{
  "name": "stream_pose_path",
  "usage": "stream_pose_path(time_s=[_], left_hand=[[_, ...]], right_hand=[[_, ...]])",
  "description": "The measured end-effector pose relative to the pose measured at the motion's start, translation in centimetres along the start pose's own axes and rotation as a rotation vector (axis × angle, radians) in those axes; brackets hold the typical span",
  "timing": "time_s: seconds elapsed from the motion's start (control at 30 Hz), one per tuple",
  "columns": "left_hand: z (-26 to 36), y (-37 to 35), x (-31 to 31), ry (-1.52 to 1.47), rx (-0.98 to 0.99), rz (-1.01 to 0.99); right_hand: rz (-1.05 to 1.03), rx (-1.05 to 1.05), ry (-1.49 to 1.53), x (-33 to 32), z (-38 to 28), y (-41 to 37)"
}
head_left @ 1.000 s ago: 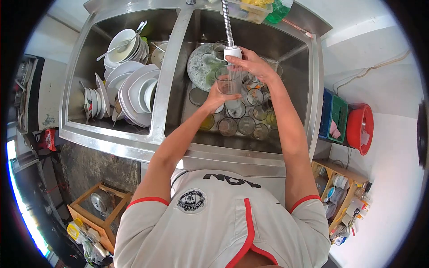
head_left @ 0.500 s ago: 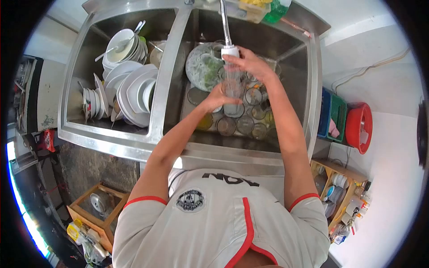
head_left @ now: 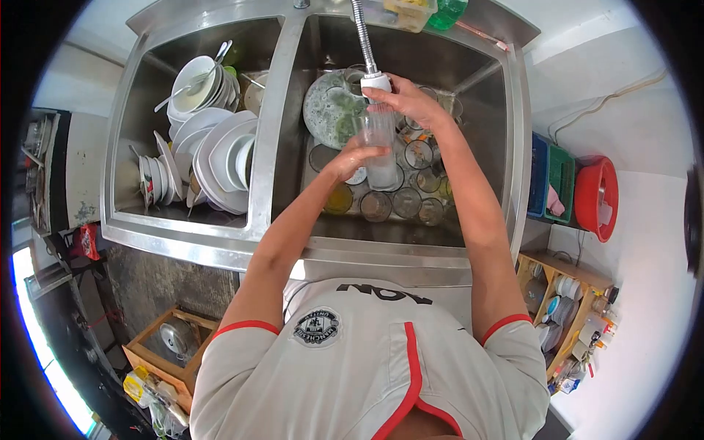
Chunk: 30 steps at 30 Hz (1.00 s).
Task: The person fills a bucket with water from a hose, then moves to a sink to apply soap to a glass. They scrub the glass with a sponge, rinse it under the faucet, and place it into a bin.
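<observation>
My left hand (head_left: 358, 158) is closed around a tall clear drinking glass (head_left: 382, 174) in the right sink basin. Above it, my right hand (head_left: 412, 104) grips the white faucet head (head_left: 375, 83) at the end of a flexible metal hose (head_left: 363, 40). Water streams from the head down into the glass. Several more glasses (head_left: 405, 202) stand close together on the basin floor below and to the right of my hands. Left of the faucet head sits a round bowl of suds (head_left: 323, 111) with something green in it, partly hidden by my left hand and the glass.
In the left basin, stacked white plates (head_left: 220, 158) and bowls (head_left: 196, 81) with spoons fill much of the space. A steel divider (head_left: 273, 125) separates the basins. A plastic container (head_left: 396, 15) and a green bottle (head_left: 447, 13) stand behind the sink. Right of it are crates (head_left: 561, 180) and a red basin (head_left: 598, 198).
The glass in my left hand now shows more upright and clearer under the stream. My right hand stays on the faucet head. The whole view has shifted slightly.
</observation>
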<state>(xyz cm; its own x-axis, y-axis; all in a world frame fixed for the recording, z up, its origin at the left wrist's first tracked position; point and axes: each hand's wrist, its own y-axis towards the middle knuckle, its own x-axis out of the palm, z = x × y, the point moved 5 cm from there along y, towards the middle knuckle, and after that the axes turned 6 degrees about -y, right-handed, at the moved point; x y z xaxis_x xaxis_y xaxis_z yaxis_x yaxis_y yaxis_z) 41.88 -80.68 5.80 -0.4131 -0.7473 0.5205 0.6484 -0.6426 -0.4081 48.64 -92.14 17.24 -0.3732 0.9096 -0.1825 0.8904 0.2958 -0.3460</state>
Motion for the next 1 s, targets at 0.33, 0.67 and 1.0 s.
stream_pose_path(time_s=[0.33,0.67,1.0], left_hand=[[-0.9,1.6,1.5,-0.357,-0.203,-0.149],[1.2,4.3,1.7,-0.679,-0.181,-0.310],[0.9,-1.3,-2.3,-0.411,-0.292,0.038]], right_hand=[[-0.021,0.025,0.074,1.4,0.4,-0.1],[-0.130,0.044,0.223,2.0,-0.2,-0.5],[-0.142,0.054,1.059,2.5,5.2,1.6]])
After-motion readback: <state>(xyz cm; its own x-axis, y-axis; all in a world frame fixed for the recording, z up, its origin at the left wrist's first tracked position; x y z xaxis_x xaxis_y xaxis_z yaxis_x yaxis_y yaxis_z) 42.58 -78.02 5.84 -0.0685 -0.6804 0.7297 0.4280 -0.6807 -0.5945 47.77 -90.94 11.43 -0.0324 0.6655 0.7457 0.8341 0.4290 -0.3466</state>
